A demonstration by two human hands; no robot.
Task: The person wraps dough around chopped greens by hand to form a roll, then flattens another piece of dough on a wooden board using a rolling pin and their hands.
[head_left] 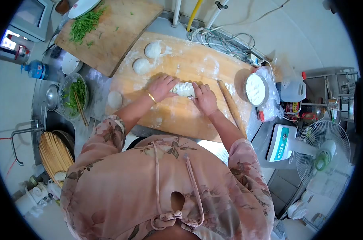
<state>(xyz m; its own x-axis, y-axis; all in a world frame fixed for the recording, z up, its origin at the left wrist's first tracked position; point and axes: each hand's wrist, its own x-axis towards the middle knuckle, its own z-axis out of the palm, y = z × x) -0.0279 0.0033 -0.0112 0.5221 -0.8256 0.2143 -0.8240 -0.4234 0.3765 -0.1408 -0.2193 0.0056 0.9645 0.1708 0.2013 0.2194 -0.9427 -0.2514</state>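
Clock refs centred on the dough roll (184, 89), mid-board between both hands. Floured wood runs from it toward 6 to the board's near edge, and toward 12 to the far edge. Tighter side is 3–4: rolling pin (232, 105) lies slantwise there, near the right hand, lower end by the near edge.

Left hand (163, 87): part-curled, narrow, holding the roll's 9 o'clock end. Right hand (206, 99): also narrow, thumb and fingers closed on the 3 o'clock end. Can't tell whether the roll touches the wood.

Floured board (175, 114): two dough balls (152, 50) near each other at 10–11, a dough piece (114, 99) at 9 by the edge.

Further out: white-filled bowl (256, 89) at 3, scale (282, 143) and fan (323, 150) at 4. Cutting board (115, 34) with chopped greens (85, 25) at 10, overlapping the floured board's corner. Glass bowl (62, 107) of greens at 9, chopsticks (81, 108) leaning out. Coiled cables (225, 42) at 1, along the wall.
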